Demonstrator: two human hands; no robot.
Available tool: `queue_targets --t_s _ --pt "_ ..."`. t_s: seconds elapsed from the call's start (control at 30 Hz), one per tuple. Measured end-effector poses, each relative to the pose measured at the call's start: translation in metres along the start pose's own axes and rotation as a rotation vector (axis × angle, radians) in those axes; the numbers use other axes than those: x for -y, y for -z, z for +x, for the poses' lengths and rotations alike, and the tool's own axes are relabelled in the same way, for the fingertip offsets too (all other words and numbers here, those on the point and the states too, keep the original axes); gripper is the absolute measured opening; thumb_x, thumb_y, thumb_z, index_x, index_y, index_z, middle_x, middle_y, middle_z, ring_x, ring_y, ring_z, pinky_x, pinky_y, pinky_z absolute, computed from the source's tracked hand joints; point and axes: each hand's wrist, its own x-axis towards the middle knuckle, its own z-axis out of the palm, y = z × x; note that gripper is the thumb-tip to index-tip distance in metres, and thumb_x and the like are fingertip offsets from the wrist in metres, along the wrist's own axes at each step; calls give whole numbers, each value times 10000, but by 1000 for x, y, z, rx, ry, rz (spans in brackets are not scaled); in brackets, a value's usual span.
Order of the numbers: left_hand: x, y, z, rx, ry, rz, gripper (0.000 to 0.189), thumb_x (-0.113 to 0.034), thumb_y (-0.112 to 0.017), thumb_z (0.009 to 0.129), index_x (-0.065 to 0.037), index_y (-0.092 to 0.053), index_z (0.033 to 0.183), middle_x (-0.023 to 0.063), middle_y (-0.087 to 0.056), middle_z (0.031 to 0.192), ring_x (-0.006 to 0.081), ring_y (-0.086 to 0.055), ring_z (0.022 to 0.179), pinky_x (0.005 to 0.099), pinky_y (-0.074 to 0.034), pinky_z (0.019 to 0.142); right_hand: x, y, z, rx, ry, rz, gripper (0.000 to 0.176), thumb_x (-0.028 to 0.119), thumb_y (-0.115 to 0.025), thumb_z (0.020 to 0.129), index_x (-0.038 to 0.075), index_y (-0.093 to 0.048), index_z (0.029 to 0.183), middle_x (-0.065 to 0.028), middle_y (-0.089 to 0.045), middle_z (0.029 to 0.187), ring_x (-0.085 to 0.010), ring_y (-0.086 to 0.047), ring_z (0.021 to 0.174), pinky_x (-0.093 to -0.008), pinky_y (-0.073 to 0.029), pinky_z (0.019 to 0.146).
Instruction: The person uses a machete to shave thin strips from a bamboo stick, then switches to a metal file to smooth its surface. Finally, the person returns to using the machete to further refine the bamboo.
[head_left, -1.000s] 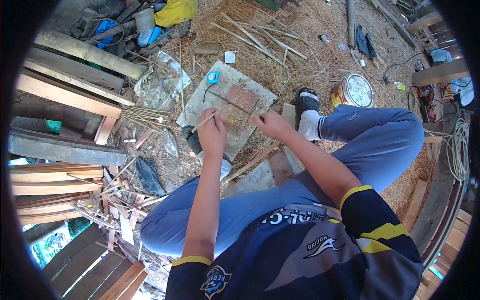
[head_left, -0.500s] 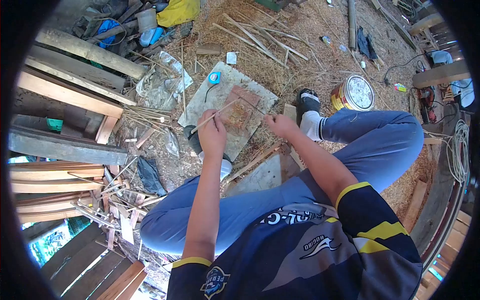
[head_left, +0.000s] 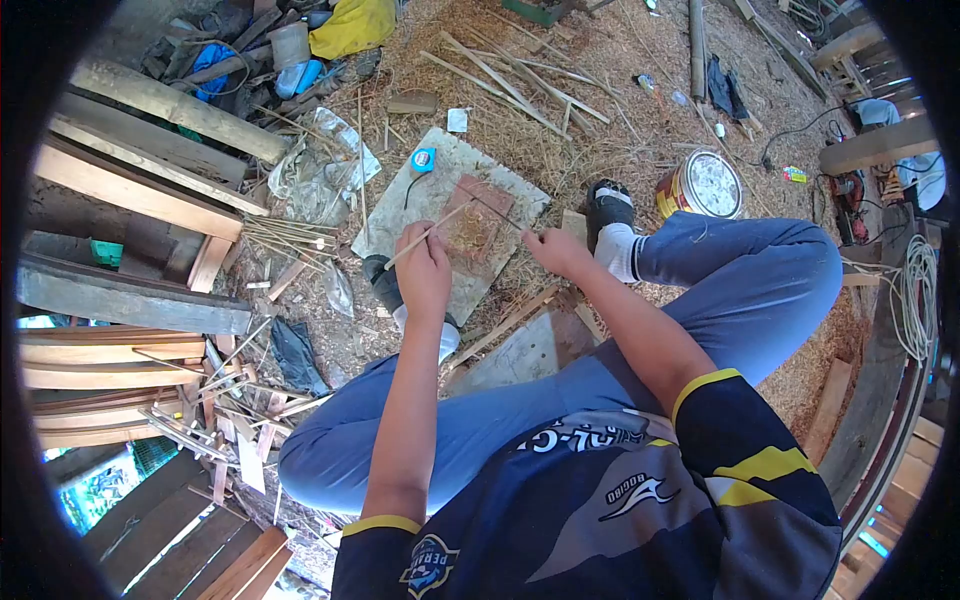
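My left hand [head_left: 424,270] grips a thin pale bamboo stick [head_left: 408,247] that slants up to the right over a reddish-brown block [head_left: 478,225]. My right hand [head_left: 556,251] is closed on a thin dark blade or strip [head_left: 497,213] whose tip reaches toward the stick above the block. The block lies on a grey slab [head_left: 400,215] on the ground in front of my crossed legs. A blue tape measure [head_left: 423,160] sits at the slab's far edge.
Timber planks [head_left: 140,190] are stacked at left, with loose bamboo slivers [head_left: 285,235] beside them. A red and gold tin can [head_left: 699,185] stands at right past my socked foot [head_left: 610,215]. Straw, offcuts and coiled cord [head_left: 915,300] cover the ground.
My right hand drew back toward me and right, pulling the dark blade along the stick, then settled near the block's edge. My left hand stayed nearly still.
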Motion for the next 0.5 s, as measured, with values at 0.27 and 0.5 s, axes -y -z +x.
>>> queue_targets --t_s 0.27,0.5 --pt "5 0 -3 28 14 26 125 -92 -572 1039 1 -635 1093 193 -676 1064 431 -632 997 501 -501 869 81 19 -57 -50 389 95 710 641 -501 1012 -11 -784 1015 -265 -758 949 -449 -738 916 -539 -569 866" --pt "-1 -5 -2 39 10 -3 117 -88 -586 1029 1 -631 1092 199 -666 1066 437 -623 995 511 -493 865 47 12 -30 -68 268 97 681 620 -507 1018 -1 -780 957 -268 -752 923 -458 -732 916 -535 -570 836"
